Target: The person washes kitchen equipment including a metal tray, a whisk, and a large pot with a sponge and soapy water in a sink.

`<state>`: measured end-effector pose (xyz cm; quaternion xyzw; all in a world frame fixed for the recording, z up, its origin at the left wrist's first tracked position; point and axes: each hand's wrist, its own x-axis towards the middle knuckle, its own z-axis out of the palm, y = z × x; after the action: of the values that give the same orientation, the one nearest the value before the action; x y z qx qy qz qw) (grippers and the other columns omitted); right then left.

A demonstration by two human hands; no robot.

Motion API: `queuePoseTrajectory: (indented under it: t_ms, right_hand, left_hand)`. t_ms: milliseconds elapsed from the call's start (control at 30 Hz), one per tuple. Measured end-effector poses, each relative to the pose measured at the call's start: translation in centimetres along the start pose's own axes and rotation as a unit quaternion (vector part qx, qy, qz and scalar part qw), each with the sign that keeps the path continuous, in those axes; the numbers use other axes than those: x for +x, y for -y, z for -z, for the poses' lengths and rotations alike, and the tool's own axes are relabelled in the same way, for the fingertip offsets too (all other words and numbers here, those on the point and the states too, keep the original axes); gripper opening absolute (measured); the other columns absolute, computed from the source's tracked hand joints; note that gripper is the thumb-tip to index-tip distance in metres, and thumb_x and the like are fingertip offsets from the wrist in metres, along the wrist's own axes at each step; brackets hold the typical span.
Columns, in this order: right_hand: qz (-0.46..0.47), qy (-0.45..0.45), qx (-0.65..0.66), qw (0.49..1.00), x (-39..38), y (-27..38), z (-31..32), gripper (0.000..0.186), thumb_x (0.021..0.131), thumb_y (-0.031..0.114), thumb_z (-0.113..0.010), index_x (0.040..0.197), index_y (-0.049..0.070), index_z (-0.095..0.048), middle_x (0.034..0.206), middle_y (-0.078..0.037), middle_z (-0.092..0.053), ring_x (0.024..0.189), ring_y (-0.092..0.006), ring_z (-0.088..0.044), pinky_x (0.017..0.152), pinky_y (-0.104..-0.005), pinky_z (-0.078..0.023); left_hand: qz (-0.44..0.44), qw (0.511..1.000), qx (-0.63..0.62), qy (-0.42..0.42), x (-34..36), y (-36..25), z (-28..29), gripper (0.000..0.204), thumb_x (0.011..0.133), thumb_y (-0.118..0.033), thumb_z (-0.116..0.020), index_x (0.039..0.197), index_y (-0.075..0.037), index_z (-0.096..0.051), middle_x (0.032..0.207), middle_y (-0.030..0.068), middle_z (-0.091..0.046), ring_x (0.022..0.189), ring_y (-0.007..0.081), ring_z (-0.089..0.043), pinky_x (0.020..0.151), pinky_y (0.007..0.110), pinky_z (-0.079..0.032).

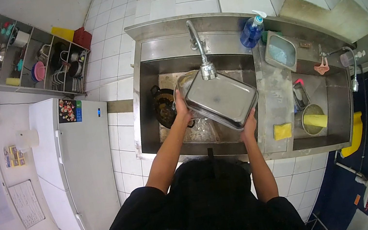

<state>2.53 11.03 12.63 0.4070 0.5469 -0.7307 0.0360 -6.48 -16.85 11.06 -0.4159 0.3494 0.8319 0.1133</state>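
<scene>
A stainless steel surface (272, 99) is carrying a yellow sponge (282, 131) near its front edge, a blue soap dispenser bottle (251, 32) and a small rectangular steel container (280, 51) sitting toward the back.

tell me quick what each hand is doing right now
Left hand: closed on the left edge of the metal tray over the sink.
Right hand: closed on the tray's near right corner.
</scene>
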Motion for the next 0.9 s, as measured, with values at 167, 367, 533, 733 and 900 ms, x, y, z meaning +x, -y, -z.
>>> queuePoseTrajectory:
  t_ms: [167, 367, 533, 733, 900]
  right_hand:
    - [0.014, 0.162, 0.179, 0.970, 2.6, -0.6, 2.1, 0.070, 0.101, 0.057, -0.038, 0.145, 0.002, -0.039, 0.144, -0.012, -0.049, 0.128, -0.0274, -0.050, 0.107, -0.0405, -0.041]
    - [0.022, 0.156, 0.182, 0.971, 0.7, 1.4, 3.6, 0.067, 0.103, 0.053, -0.034, 0.144, -0.001, -0.040, 0.144, -0.013, -0.048, 0.127, -0.0271, -0.051, 0.107, -0.0395, -0.041]
    - [0.057, 0.149, 0.090, 0.983, 0.9, 3.3, 6.3, 0.063, 0.104, 0.051, -0.034, 0.142, 0.001, -0.042, 0.136, -0.011, -0.053, 0.125, -0.0250, -0.052, 0.104, -0.0405, -0.043]
    - [0.064, 0.103, 0.234, 0.965, 2.0, 5.2, 6.2, 0.067, 0.102, 0.055, -0.037, 0.146, 0.004, -0.038, 0.144, -0.014, -0.046, 0.130, -0.0287, -0.046, 0.109, -0.0415, -0.037]
    - [0.016, 0.117, 0.283, 0.952, 2.0, 6.6, 4.5, 0.069, 0.101, 0.058, -0.037, 0.142, 0.003, -0.043, 0.140, -0.011, -0.052, 0.127, -0.0268, -0.050, 0.109, -0.0406, -0.037]
  left_hand:
    - [0.062, 0.985, 0.153, 0.051, -1.8, -3.0, -0.2, 0.053, 0.095, -0.050, -0.056, 0.124, -0.006, -0.057, 0.120, 0.0102, -0.063, 0.111, 0.0228, -0.059, 0.090, 0.048, -0.048]
    - [0.111, 0.935, 0.237, 0.240, -2.2, -5.2, -3.8, 0.039, 0.101, -0.037, -0.051, 0.125, -0.007, -0.059, 0.114, 0.0066, -0.068, 0.098, 0.0170, -0.067, 0.086, 0.033, -0.056]
    - [-0.057, 0.916, 0.298, 0.262, -0.3, -4.7, -6.9, 0.037, 0.101, -0.022, -0.049, 0.132, -0.002, -0.056, 0.125, 0.0070, -0.062, 0.112, 0.0147, -0.057, 0.097, 0.028, -0.044]
    - [-0.101, 0.906, 0.266, 0.315, -2.3, -4.4, -10.7, 0.039, 0.101, -0.023, -0.047, 0.134, -0.004, -0.055, 0.128, 0.0035, -0.059, 0.117, 0.0135, -0.053, 0.103, 0.028, -0.038]
    - [-0.155, 0.924, 0.276, 0.214, -3.4, -4.8, -9.7, 0.053, 0.100, -0.046, -0.049, 0.126, -0.001, -0.059, 0.126, 0.0055, -0.059, 0.115, 0.0146, -0.052, 0.104, 0.029, -0.036]
